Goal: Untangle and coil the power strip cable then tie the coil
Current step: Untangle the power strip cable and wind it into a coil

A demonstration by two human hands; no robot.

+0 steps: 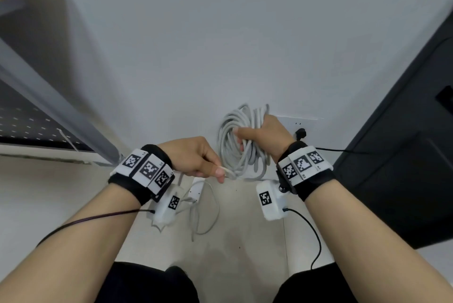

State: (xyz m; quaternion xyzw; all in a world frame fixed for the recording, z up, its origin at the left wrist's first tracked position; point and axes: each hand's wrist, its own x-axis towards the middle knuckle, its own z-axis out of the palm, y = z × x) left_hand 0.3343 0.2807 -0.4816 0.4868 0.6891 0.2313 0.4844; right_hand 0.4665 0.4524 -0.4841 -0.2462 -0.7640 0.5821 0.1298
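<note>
Head view: power strip [196, 190] on floor [245, 229], black cabinet [404, 167] rightward.

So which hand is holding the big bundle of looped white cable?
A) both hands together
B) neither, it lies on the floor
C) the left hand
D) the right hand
D: the right hand has its fingers curled round the coil of white cable and holds it up, while the left hand only pinches a thin pale strand beside the coil's lower edge.
</note>
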